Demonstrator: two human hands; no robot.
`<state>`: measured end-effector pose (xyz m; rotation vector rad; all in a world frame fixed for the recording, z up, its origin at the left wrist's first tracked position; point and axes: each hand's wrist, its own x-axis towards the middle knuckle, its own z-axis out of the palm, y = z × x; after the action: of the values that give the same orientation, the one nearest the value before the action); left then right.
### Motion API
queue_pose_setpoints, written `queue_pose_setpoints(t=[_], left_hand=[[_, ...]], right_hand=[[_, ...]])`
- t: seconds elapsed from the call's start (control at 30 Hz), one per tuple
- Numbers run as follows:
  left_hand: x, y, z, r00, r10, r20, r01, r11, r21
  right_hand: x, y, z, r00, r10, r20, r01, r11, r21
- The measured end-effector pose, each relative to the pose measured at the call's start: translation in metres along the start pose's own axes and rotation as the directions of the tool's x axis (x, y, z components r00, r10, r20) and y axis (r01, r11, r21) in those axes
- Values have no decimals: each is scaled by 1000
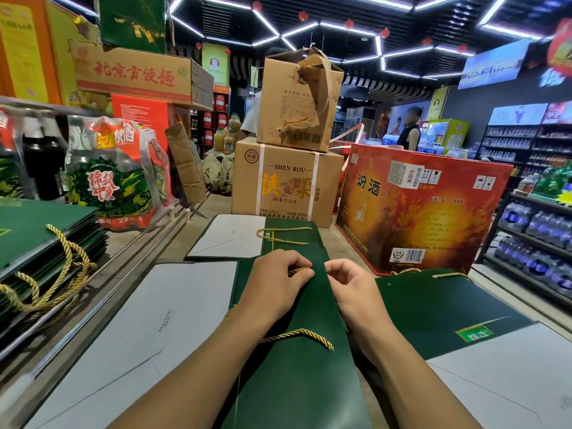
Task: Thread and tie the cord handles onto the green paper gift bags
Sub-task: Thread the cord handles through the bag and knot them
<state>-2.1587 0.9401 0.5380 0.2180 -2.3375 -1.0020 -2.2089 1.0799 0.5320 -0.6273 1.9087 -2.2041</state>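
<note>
I stand in a shop, probably a liquor store: stacked cartons at twelve o'clock, shelves of bottled water at three o'clock.

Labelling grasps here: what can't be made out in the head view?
All head view:
1. The cord's end and where it enters the bag: covered by the left hand, which pinches the gold cord.
2. What the right hand pinches, if anything: its curled fingers hide it.
3. Near end of the green bag: cut off by the bottom edge.
4. The label on the bag at right: blurred.
</note>
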Motion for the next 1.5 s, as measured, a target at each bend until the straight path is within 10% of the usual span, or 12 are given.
queue_pose_setpoints(t=[0.4,0.67,0.93,1.07,1.23,1.5], left_hand=[[1,-3,-2,999,-1,53,-1,999,34],[-2,-1,-1,993,-41,110,45,999,-30],[-2,0,-2,985,-72,154,63,996,62],[5,-8,-25,856,-310,415,212,941,265],[3,-22,-75,613,-422,667,554,832,17],[-9,-36,-55,931,-356,82,355,934,21]], right_hand=[[9,11,-13,992,-112,54,123,940,-317],[17,9,-10,987,152,-44,-148,986,74],[15,18,-10,989,132,-67,-148,856,-496],[19,20,-14,993,38,-111,-102,745,-659],[19,16,-16,992,-45,-121,-64,641,-765],[22,15,-15,992,-79,-95,-25,619,-785]])
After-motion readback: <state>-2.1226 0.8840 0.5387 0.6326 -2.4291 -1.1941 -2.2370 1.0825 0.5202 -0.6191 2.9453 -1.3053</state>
